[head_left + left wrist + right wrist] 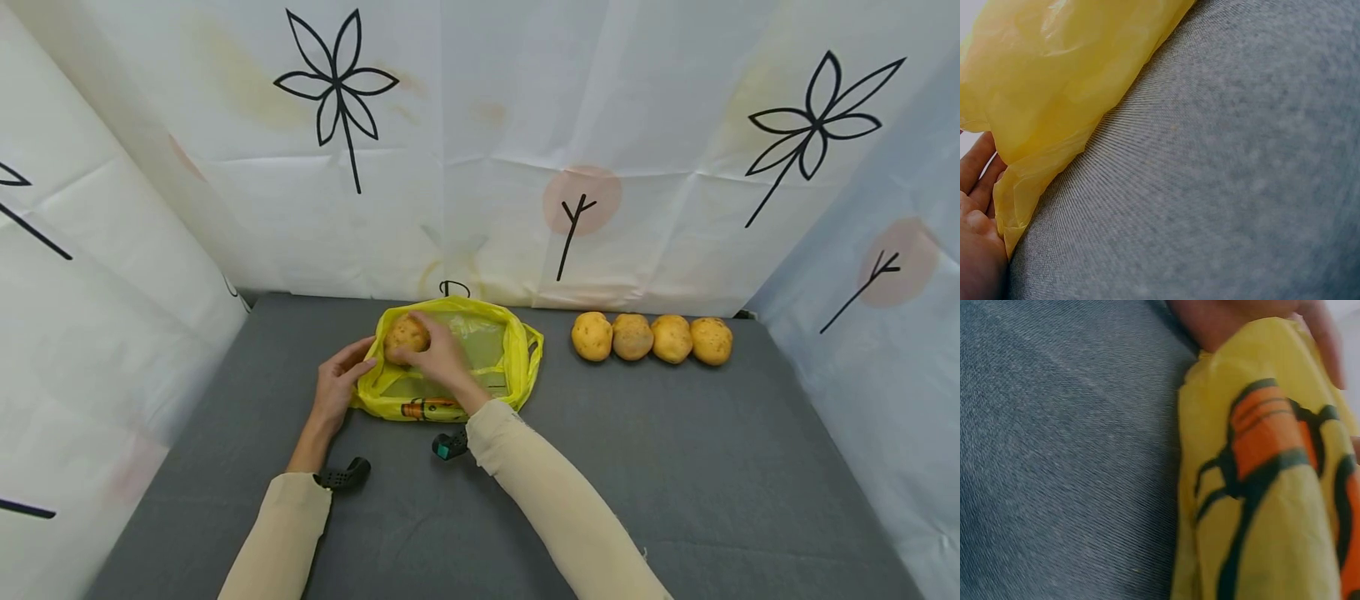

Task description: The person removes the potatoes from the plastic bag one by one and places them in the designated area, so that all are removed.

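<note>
A yellow plastic bag (525, 358) stands with its mouth spread open on the grey table. Inside its left part, my right hand (444, 354) holds a potato (406, 337) between thumb and fingers. At the bag's left rim, my left hand (341, 383) holds the edge, thumb over the rim and fingers along the outer side. The left wrist view has the bag's smooth side (1066, 69) leaning against the left hand (979, 206). In the right wrist view, the bag's printed front (1266, 456) hides much of the right hand (1235, 322), and the potato is out of sight.
Several potatoes (632, 337) stand in a row to the right of the bag, near the back edge of the grey table (675, 467). White cloth (487, 108) with plant drawings hangs behind and at both sides. Each wrist wears a dark band device (345, 475).
</note>
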### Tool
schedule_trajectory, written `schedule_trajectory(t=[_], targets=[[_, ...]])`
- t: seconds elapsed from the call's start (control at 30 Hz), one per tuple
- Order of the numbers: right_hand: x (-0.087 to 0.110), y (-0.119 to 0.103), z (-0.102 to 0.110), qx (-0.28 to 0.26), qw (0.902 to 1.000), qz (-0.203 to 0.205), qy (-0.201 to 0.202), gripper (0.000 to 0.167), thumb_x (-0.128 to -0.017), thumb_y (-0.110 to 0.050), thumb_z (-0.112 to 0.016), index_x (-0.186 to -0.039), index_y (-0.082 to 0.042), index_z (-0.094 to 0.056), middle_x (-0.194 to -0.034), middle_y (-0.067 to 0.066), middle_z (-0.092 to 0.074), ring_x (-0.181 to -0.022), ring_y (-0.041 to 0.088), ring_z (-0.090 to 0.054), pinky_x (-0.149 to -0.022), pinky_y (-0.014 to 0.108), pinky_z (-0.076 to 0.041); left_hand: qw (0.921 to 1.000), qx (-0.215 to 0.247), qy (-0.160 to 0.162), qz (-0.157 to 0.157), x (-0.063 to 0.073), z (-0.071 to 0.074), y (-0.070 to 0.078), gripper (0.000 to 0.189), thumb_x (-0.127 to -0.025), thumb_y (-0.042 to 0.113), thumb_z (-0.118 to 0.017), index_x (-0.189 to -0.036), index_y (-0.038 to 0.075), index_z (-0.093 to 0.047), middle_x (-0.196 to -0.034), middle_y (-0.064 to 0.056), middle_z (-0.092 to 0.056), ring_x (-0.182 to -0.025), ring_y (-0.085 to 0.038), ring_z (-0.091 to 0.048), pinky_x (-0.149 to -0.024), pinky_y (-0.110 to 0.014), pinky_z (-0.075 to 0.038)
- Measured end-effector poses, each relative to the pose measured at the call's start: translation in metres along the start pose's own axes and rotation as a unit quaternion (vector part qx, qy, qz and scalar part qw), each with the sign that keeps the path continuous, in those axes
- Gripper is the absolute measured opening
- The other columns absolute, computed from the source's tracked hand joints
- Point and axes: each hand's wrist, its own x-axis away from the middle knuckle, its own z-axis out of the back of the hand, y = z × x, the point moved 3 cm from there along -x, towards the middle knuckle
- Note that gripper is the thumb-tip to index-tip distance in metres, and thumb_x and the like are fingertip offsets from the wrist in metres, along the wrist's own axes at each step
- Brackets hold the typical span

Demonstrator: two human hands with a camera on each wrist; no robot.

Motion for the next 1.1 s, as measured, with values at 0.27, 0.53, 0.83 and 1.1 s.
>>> schedule_trajectory(t=[0.27,0.53,0.83,1.1], targets=[[-0.002,0.003,-0.011,0.065,0.9975,0.022,0.013,0.072,-0.093,-0.033,-0.077,-0.156,-0.024,-0.042,-0.139,0.012,-0.055,-0.118,0.029,-0.056,-0.091,0.042,-0.052,1.0,-0.003,-0.001,-0.001,-0.001,0.0,0.001,0.042,-0.103,0.013,-0.061,-0.143,-0.001,-0.057,-0.142,-0.024,-0.055,-0.117,-0.009,-0.056,-0.094,-0.017,-0.046],[0.001,0.003,-0.01,0.065,0.9975,0.02,0.017,0.071,-0.093,-0.032,-0.077,-0.155,-0.025,-0.044,-0.135,0.014,-0.054,-0.113,0.029,-0.056,-0.088,0.042,-0.051,1.0,-0.004,0.0,0.006,0.0,-0.001,0.002,0.042,-0.103,0.013,-0.062,-0.143,-0.001,-0.057,-0.142,-0.024,-0.055,-0.117,-0.009,-0.056,-0.094,-0.017,-0.046],[0.011,-0.003,0.006,-0.012,0.999,0.043,-0.001,0.067,-0.091,-0.017,-0.079,-0.152,-0.02,-0.049,-0.14,0.017,-0.047,-0.118,0.032,-0.053,-0.092,0.045,-0.051,1.0,-0.005,0.0,0.005,0.001,-0.001,0.002,0.042,-0.103,0.013,-0.062,-0.143,0.0,-0.057,-0.142,-0.024,-0.054,-0.118,-0.008,-0.056,-0.095,-0.017,-0.045],[0.023,-0.004,0.027,-0.039,0.9949,0.09,-0.022,0.069,-0.092,-0.016,-0.078,-0.153,-0.013,-0.046,-0.144,0.014,-0.048,-0.121,0.031,-0.054,-0.09,0.042,-0.054,1.0,-0.003,0.003,-0.004,0.001,-0.002,0.002,0.042,-0.103,0.012,-0.062,-0.142,-0.002,-0.057,-0.142,-0.026,-0.054,-0.118,-0.008,-0.056,-0.096,-0.017,-0.045]])
